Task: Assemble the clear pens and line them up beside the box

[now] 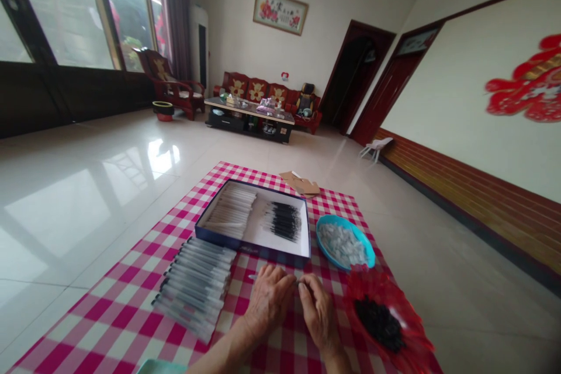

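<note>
Over the near part of the table, my left hand (270, 295) is closed around a slim pen barrel (252, 276), whose pale end sticks out to the left. Just beside it, my right hand (318, 307) pinches a small dark piece (298, 282) at the barrel's other end; whether the two are joined is hidden by the fingers. To the left lies a row of several translucent pens (197, 283) with dark ends. Beyond my hands, a shallow dark-blue box (274, 254) holds clear pen tubes (231, 210) and thin black refills (284, 221).
A turquoise bowl (369, 245) of clear plastic pieces stands right of the box. Nearer is a red petal-edged bowl (409, 327) with small black parts. Flattened cardboard (302, 184) lies at the far edge of the checked tablecloth (144, 280). A pale green container (161, 367) shows at the bottom.
</note>
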Motion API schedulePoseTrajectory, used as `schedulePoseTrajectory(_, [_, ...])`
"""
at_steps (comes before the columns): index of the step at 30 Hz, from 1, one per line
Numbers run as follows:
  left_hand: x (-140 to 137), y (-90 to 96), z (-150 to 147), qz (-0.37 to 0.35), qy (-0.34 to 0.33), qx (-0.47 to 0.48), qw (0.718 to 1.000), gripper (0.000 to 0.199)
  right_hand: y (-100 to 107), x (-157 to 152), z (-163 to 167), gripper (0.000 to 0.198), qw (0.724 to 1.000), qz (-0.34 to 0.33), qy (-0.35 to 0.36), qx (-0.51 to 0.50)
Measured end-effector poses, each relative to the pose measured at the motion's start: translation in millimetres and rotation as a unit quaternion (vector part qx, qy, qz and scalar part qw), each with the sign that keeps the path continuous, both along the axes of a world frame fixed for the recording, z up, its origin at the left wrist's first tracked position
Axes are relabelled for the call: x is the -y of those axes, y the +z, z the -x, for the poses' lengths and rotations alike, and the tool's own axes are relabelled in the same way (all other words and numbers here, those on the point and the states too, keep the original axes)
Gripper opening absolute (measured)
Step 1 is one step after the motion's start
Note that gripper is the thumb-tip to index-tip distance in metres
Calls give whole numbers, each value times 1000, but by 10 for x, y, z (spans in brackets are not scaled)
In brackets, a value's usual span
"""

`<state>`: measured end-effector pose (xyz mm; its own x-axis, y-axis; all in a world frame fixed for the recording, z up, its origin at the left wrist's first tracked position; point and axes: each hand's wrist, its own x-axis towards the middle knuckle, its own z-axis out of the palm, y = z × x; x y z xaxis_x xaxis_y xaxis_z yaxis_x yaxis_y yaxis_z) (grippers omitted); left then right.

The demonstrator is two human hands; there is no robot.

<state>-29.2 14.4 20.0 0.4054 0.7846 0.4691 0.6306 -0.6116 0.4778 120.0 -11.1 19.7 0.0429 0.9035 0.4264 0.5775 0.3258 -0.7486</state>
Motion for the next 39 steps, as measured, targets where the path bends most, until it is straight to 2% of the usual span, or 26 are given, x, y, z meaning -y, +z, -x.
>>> schedulePoseTrajectory(8, [8,-18,-10,-21,-27,12,999,22,-160,-45,13,34,998,-22,-55,6])
schedulePoseTrajectory(15, [8,-54,-10,-23,-1,9,1000,18,-89,2,-23,18,1000,-8,13,-20])
schedulePoseTrajectory(25, [-6,-63,-17,-24,-22,6,999,22,-151,-46,41,32,998,-46,-50,4])
schedulePoseTrajectory(31, [0,-52,-14,-25,-14,2,1000,20,-96,-12,29,27,999,-29,-16,21])
schedulePoseTrajectory(36, [2,-55,-28,-26,-7,-4,1000,21,-150,-50,56,37,995,-37,-76,55])
schedulePoseTrajectory(39, [-7,-73,-36,-34,-4,1,999,22,-162,-54,60,39,995,-27,-81,58])
